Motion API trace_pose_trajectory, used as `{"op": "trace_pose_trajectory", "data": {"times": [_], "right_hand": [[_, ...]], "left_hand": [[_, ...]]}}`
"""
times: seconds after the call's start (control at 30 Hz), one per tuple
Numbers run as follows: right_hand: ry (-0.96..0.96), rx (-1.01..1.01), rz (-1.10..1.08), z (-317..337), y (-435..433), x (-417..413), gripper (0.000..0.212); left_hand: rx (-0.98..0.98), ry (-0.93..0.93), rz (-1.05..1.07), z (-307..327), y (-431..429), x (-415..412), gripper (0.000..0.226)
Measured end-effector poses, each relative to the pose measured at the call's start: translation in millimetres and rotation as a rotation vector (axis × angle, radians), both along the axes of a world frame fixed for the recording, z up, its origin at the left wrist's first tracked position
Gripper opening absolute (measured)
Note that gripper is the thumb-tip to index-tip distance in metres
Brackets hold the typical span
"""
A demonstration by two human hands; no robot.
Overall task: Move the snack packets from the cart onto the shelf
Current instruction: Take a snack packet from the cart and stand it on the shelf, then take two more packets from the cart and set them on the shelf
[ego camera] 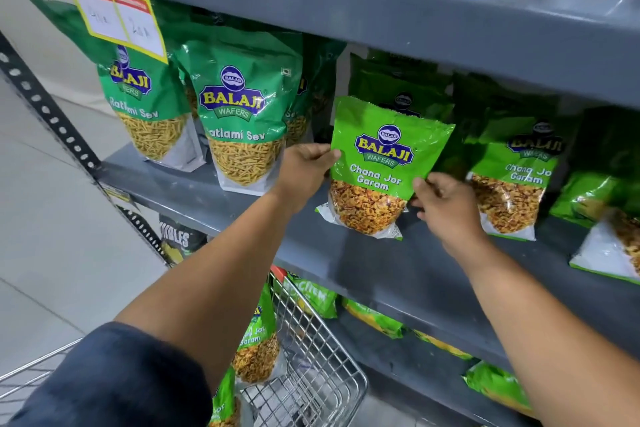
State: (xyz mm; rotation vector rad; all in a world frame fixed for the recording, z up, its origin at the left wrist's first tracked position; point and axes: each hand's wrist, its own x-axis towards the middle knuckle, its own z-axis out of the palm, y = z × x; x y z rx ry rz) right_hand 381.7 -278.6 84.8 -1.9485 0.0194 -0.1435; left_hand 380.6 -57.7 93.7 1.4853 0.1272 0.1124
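A light green Chana Jor Garam packet (pixel 381 166) stands upright on the grey middle shelf (pixel 363 263), its base resting on the shelf. My left hand (pixel 304 170) grips its left edge. My right hand (pixel 446 204) pinches its lower right edge. Below, the wire cart (pixel 311 357) holds more of the same packets (pixel 258 343), partly hidden behind my left arm.
Dark green Ratlami Sev packets (pixel 242 121) stand to the left on the same shelf. More Chana Jor Garam packets (pixel 512 184) stand to the right and behind. A yellow price card (pixel 114 7) hangs from the shelf above. Green packets lie on the lower shelf (pixel 377 319).
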Motion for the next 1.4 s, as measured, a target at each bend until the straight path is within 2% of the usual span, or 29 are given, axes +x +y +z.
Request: {"op": "trace_pose_trajectory", "data": {"times": [0.07, 0.13, 0.17, 0.23, 0.3, 0.37, 0.5, 0.63, 0.7, 0.8, 0.87, 0.93, 1.03, 1.13, 1.2, 1.3, 1.4], "right_hand": [[-0.011, 0.002, 0.019, 2, -1, -4, 0.016], [-0.036, 0.014, 0.026, 3, -1, -9, 0.012], [-0.049, 0.004, 0.017, 4, -2, -12, 0.02], [-0.078, -0.025, 0.008, 3, -5, -17, 0.037], [-0.128, -0.059, 0.006, 1, -5, -27, 0.043], [-0.173, -0.086, 0.027, -2, 1, -42, 0.042], [-0.233, -0.134, 0.206, -13, 29, -87, 0.025], [-0.079, -0.168, 0.475, -48, 73, -130, 0.022], [0.12, -0.195, 0.585, -73, 95, -145, 0.024], [0.463, -0.275, 0.734, -115, 119, -163, 0.032], [0.629, -0.321, 0.814, -144, 133, -171, 0.038], [0.737, -0.369, 0.85, -169, 145, -178, 0.042], [0.805, -0.489, 0.869, -204, 161, -186, 0.046], [0.891, -0.521, 0.934, -237, 183, -191, 0.062], [0.923, -0.481, 0.912, -244, 193, -197, 0.066], [0.894, -0.49, 0.845, -260, 205, -205, 0.051], [0.814, -0.59, 0.788, -264, 206, -208, 0.034]], "left_hand": [[0.01, 0.013, 0.023, 5, 0, -4, 0.027], [0.062, 0.032, 0.11, 7, 4, -10, 0.035], [0.093, 0.045, 0.158, 6, 9, -15, 0.038], [0.127, 0.05, 0.216, 2, 21, -32, 0.033], [0.192, 0.046, 0.26, -3, 36, -59, 0.021], [0.233, 0.08, 0.353, -15, 55, -89, 0.025], [0.223, 0.174, 0.572, -45, 84, -156, 0.039], [0.225, 0.414, 0.845, -98, 95, -236, 0.033], [0.177, 0.587, 0.932, -143, 100, -274, 0.033], [0.207, 0.835, 0.943, -195, 100, -315, 0.042], [0.194, 0.911, 0.95, -209, 92, -334, 0.039], [0.092, 0.972, 0.934, -226, 90, -345, 0.049], [-0.011, 0.983, 0.82, -260, 102, -352, 0.055], [0.017, 0.961, 0.729, -293, 112, -352, 0.045], [-0.007, 0.901, 0.705, -294, 116, -347, 0.036], [-0.016, 0.892, 0.727, -304, 118, -341, 0.025], [0.075, 0.919, 0.771, -310, 114, -344, 0.021]]}}
